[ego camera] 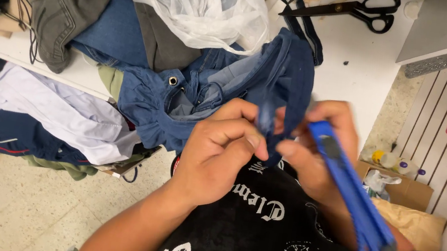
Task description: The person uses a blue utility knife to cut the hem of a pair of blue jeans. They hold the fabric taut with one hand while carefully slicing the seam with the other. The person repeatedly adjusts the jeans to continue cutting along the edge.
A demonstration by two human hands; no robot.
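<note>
A fold of blue denim (282, 87) is pinched between both hands above the lap of a person in a black printed shirt (277, 245). The left hand (217, 153) is closed on the cloth, thumb pressed against forefinger at the fold's lower edge. The right hand (320, 149) is closed too, its grip shared between the same strip of denim and a blue cutter (351, 195), whose long body is seen slanting down and to the right across the wrist; the blade end is hidden at the fingers. The denim is draped off the edge of a white surface (356, 62), on which more clothing is piled: grey trousers (61, 15), other blue garments and a clear plastic bag (198, 3). Black scissors (357, 8) are laid near the far edge of the surface, well apart from the hands. Below the surface, folded white and navy clothes (54, 116) are stacked on a shelf over a tiled floor (15, 202). A cardboard box (403, 187) is set to the right, just beside a slatted wall.
</note>
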